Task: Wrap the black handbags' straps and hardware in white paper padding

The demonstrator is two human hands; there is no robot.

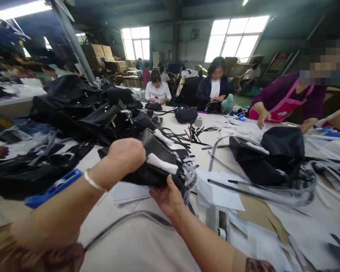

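A black handbag (138, 172) with a gold zipper and white wrapped pieces across its top is tilted in front of me. Against its left side, my left hand (127, 156) is closed, its fingertips curled out of sight on the bag. The thumb of my right hand (168, 196) presses the bag's near lower edge while the fingers go underneath, closed on it. One white padded wrap (162, 163) lies just above my right thumb. Clear plastic-wrapped straps (189, 177) bunch at the bag's right end.
Black bags (70, 102) are heaped at left, near a blue tape dispenser (53, 189). Another black bag (283, 155) stands at right, by white papers (221, 189) and a grey metal dispenser (217, 221). Loose black strips (197, 132) lie mid-table. Several co-workers sit or stand across the table.
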